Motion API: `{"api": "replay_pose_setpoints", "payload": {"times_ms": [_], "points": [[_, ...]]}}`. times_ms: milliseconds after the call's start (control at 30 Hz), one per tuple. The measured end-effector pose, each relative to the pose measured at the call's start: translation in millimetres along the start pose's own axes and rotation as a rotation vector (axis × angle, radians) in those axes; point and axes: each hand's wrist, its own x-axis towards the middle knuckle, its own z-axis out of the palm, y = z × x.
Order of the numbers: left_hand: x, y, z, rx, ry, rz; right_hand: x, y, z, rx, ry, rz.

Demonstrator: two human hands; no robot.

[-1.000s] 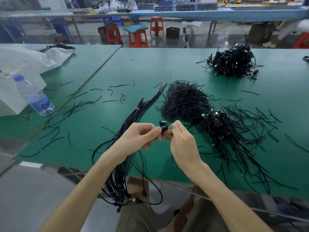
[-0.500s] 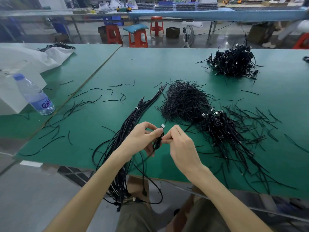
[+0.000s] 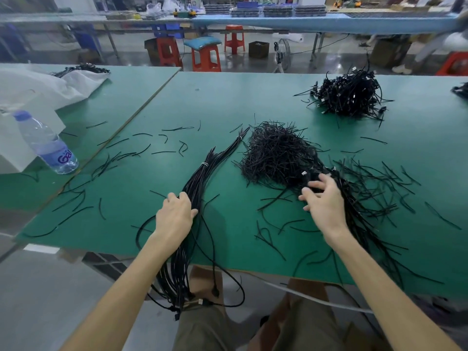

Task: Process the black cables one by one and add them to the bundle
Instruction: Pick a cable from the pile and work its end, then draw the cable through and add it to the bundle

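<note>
Half a sec ago both hands were meeting just in front of the bundle, pinching one cable end btwn them; now they're sitting apart. My L hand is lying on the bundle's near part, fingers pressed together and bent over the strands, thumb touching the bundle's right side. I can't tell whether it's gripping or only pressing.

My R hand is reaching well to the right of the bundle, into the cable pile. Its fingers are spreading wide, tips touching the black strands, and I'm seeing nothing pinched.

The bundle is lying where it was before, running diagonally away from me across the table w/ a white band round it. Its near ends are hanging off the table edge.

The heap of short strands is sitting just right of the bundle's far end, unchanged. The far heap is sitting well beyond and right of the bundle. The water bottle is standing well to the bundle's left.
</note>
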Motion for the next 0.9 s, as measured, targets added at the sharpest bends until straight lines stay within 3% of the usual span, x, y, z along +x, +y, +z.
{"api": "replay_pose_setpoints", "payload": {"times_ms": [133, 267, 333, 433, 567, 667, 900], "points": [[5.5, -1.5, -6.4, -0.095, -0.025, -0.006, -20.3, 10.4, 23.6, -0.08, -0.165, -0.019], [5.4, -0.2, -15.6, -0.135, 0.106, 0.008, -36.4, 12.0, 45.7, -0.144, -0.312, -0.067], [4.6, 4.4, -21.9, -0.352, 0.095, 0.038, -44.0, 12.3, 57.1, -0.177, -0.391, -0.101], [-0.5, 16.2, -29.7, -0.732, -0.089, 0.156, -56.4, 10.7, 73.1, -0.177, -0.484, -0.185], [-7.5, 32.2, -19.3, -0.635, -0.196, 0.373, -66.1, 4.9, 95.4, -0.182, -0.615, -0.297], [-5.8, 30.3, -7.0, -0.55, -0.213, 0.448, -69.0, -0.3, 109.3, -0.182, -0.663, -0.27], [15.2, 7.8, 15.2, -0.307, 0.046, 0.413, -70.8, -2.4, 122.8, -0.099, -0.6, -0.199]]}}
